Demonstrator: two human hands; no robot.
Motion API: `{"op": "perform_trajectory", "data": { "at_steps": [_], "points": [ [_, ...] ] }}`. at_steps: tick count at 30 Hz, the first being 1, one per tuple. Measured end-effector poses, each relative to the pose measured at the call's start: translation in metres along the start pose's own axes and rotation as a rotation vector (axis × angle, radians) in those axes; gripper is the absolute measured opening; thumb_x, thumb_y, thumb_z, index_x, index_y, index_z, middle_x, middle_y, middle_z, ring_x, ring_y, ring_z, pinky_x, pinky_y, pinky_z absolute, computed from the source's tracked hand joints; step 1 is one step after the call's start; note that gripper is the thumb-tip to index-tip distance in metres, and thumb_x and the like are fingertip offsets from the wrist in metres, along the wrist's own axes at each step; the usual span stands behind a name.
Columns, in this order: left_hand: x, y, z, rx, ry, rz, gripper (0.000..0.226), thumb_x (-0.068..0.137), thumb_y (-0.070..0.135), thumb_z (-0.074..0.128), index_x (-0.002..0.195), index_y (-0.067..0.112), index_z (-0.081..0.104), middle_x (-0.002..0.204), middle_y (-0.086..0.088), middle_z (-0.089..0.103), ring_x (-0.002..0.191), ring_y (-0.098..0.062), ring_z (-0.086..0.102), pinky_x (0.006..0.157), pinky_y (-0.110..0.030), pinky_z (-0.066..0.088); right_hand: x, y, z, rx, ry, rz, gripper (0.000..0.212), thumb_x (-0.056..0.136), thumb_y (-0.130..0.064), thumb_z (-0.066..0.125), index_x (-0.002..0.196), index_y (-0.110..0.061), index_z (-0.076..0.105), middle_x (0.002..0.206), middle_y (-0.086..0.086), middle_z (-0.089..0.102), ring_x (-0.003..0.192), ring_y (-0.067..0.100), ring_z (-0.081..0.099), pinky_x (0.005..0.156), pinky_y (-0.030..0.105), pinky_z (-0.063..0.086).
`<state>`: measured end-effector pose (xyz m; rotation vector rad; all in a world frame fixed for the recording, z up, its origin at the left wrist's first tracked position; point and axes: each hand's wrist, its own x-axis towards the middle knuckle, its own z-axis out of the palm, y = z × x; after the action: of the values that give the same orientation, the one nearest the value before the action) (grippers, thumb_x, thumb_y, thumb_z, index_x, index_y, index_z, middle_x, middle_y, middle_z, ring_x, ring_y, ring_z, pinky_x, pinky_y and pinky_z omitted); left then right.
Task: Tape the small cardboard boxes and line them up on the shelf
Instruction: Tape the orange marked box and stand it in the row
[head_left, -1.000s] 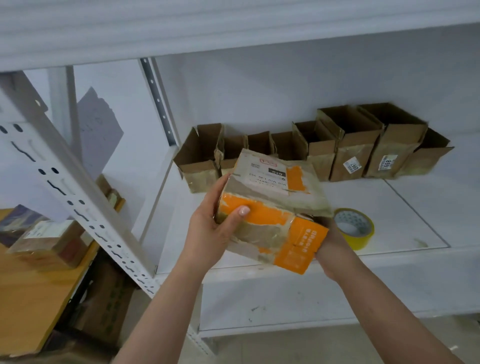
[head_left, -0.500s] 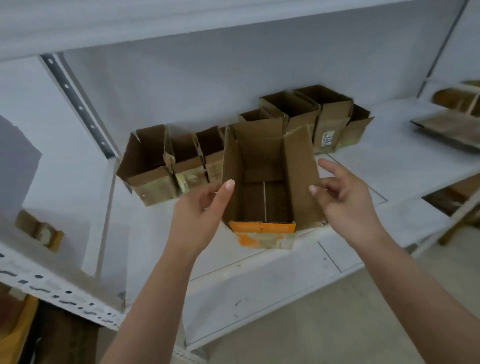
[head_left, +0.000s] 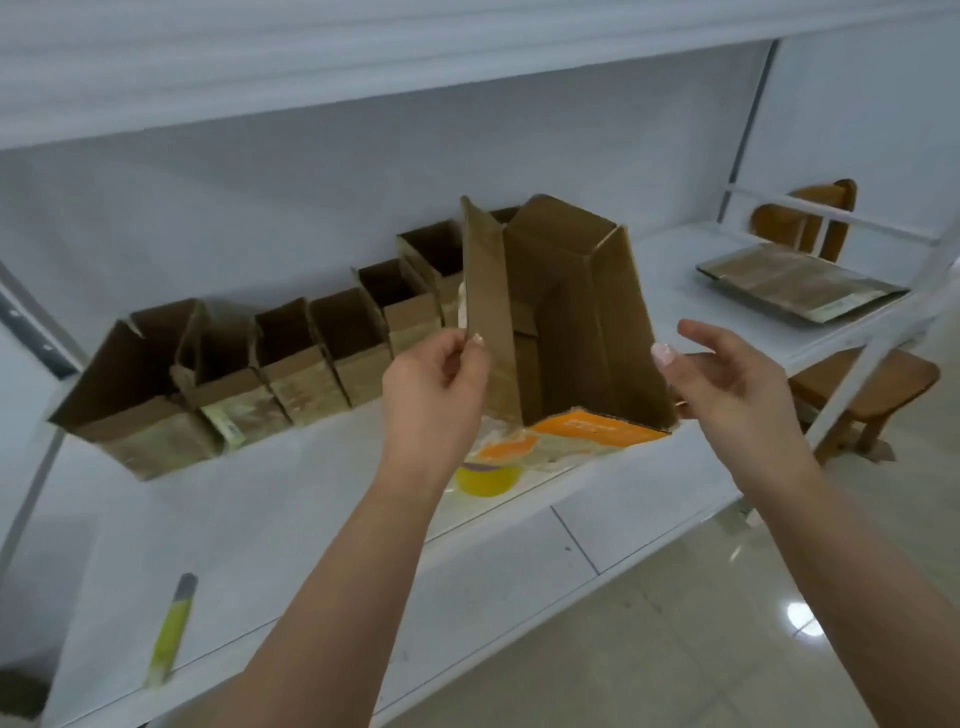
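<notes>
Fingers of left hand pinch open box flap; right hand spread, steadying its side.

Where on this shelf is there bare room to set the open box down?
Bare white shelf lies between the row of open brown cardboard boxes and the front edge, left of the yellow tape roll; another patch before the flattened cardboard. The back is crowded.

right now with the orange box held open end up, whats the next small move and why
Probably set the box down at the right end of the row of open boxes. The left hand pinches its flap, the right hand steadies its side, and the row stands open-topped too.
</notes>
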<state>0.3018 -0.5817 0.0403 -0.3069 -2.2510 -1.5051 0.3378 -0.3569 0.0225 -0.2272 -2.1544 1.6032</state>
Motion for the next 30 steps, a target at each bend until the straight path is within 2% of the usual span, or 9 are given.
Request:
{"op": "perform_trajectory", "data": {
  "at_steps": [2, 4, 9, 14, 17, 19, 21, 26, 30],
  "points": [
    [0.008, 0.014, 0.033, -0.049, -0.014, 0.011, 0.041, 0.098, 0.016, 0.052, 0.058, 0.021, 0.045, 0.047, 0.014, 0.04, 0.048, -0.004, 0.035, 0.047, -0.014, 0.028, 0.021, 0.018, -0.025, -0.037, -0.029, 0.066, 0.071, 0.072, -0.057, 0.067, 0.134, -0.026, 0.054, 0.094, -0.014, 0.067, 0.09, 0.004, 0.064, 0.083, 0.03, 0.053],
    [0.015, 0.026, 0.069, -0.103, -0.019, 0.02, 0.037, 0.099, 0.015, 0.051, 0.061, 0.017, 0.049, 0.049, 0.014, 0.04, 0.048, -0.002, 0.035, 0.048, -0.013, 0.029, 0.044, 0.033, -0.055, 0.021, -0.07, 0.148, 0.066, 0.073, -0.052, 0.069, 0.131, -0.025, 0.055, 0.093, -0.01, 0.068, 0.087, 0.007, 0.066, 0.072, 0.026, 0.056],
    [0.027, 0.034, 0.139, -0.124, -0.053, 0.035, 0.039, 0.099, 0.017, 0.05, 0.06, 0.019, 0.042, 0.05, 0.013, 0.035, 0.05, -0.003, 0.03, 0.048, -0.018, 0.028, 0.08, 0.062, -0.105, 0.01, -0.234, 0.208, 0.04, 0.071, -0.056, 0.066, 0.08, -0.017, 0.07, 0.07, -0.003, 0.071, 0.073, 0.009, 0.069, 0.059, 0.019, 0.056],
    [0.041, 0.033, 0.205, 0.007, -0.149, 0.004, 0.045, 0.098, 0.017, 0.053, 0.056, 0.029, 0.04, 0.046, 0.013, 0.041, 0.047, -0.005, 0.037, 0.05, -0.021, 0.027, 0.124, 0.098, -0.134, -0.166, -0.185, 0.29, 0.018, 0.094, -0.015, 0.061, 0.085, -0.002, 0.069, 0.081, 0.02, 0.07, 0.079, 0.026, 0.069, 0.061, 0.024, 0.058],
    [0.054, 0.019, 0.226, 0.16, -0.197, 0.011, 0.044, 0.097, 0.021, 0.056, 0.057, 0.03, 0.04, 0.048, 0.01, 0.04, 0.048, -0.007, 0.04, 0.055, -0.025, 0.031, 0.15, 0.112, -0.136, -0.262, -0.157, 0.296, 0.019, 0.093, -0.014, 0.058, 0.085, 0.0, 0.067, 0.08, 0.023, 0.067, 0.08, 0.034, 0.067, 0.077, 0.048, 0.059],
    [0.067, 0.008, 0.234, 0.206, -0.228, -0.003, 0.042, 0.096, 0.023, 0.056, 0.058, 0.029, 0.042, 0.05, 0.01, 0.04, 0.049, -0.007, 0.04, 0.061, -0.03, 0.038, 0.166, 0.118, -0.13, -0.321, -0.153, 0.3, 0.018, 0.09, -0.016, 0.059, 0.086, -0.001, 0.068, 0.079, 0.022, 0.068, 0.08, 0.036, 0.066, 0.082, 0.057, 0.056],
    [0.081, -0.003, 0.243, 0.248, -0.281, -0.041, 0.039, 0.097, 0.027, 0.055, 0.059, 0.028, 0.045, 0.051, 0.01, 0.042, 0.051, -0.009, 0.041, 0.072, -0.04, 0.046, 0.18, 0.124, -0.125, -0.373, -0.148, 0.31, 0.017, 0.088, -0.017, 0.058, 0.084, -0.005, 0.069, 0.08, 0.018, 0.069, 0.079, 0.033, 0.066, 0.081, 0.058, 0.055],
    [0.116, -0.02, 0.277, 0.381, -0.462, -0.078, 0.034, 0.098, 0.044, 0.047, 0.071, 0.026, 0.055, 0.061, 0.009, 0.051, 0.068, -0.013, 0.052, 0.089, -0.047, 0.047, 0.213, 0.146, -0.123, -0.422, -0.087, 0.357, 0.012, 0.089, -0.014, 0.055, 0.084, -0.012, 0.066, 0.083, 0.015, 0.069, 0.079, 0.03, 0.065, 0.082, 0.056, 0.055],
    [0.133, -0.034, 0.292, 0.483, -0.555, -0.115, 0.042, 0.098, 0.056, 0.039, 0.102, 0.026, 0.067, 0.096, 0.008, 0.069, 0.099, -0.013, 0.062, 0.104, -0.053, 0.038, 0.246, 0.17, -0.123, -0.389, -0.053, 0.414, 0.013, 0.09, -0.017, 0.055, 0.083, -0.024, 0.063, 0.078, 0.009, 0.068, 0.078, 0.026, 0.066, 0.083, 0.054, 0.055]
  ]
}}
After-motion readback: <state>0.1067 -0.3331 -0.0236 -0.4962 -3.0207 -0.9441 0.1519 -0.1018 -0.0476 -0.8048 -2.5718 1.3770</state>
